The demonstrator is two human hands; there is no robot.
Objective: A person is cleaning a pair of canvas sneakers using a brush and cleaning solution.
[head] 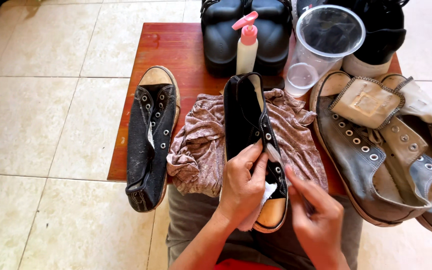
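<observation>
A black canvas sneaker [248, 115] lies heel away from me on a crumpled brownish patterned cloth [201, 145] at the table's near edge. My left hand [243, 187] grips it by its side near the eyelets, with a white rag [266, 192] pressed under the palm next to the tan toe cap [273, 212]. My right hand [318, 220] is just right of the toe cap, index finger stretched toward the shoe. I cannot tell whether it holds anything. The matching black sneaker [151, 140] rests alone at the table's left edge.
On the small red-brown wooden table [171, 47] stand a pink-topped pump bottle [247, 50] and a clear plastic cup [321, 45]. Black sandals [221, 35] and a black shoe with a white sole [381, 35] sit at the back. Two worn grey sneakers [366, 155] fill the right. Beige floor tiles surround it.
</observation>
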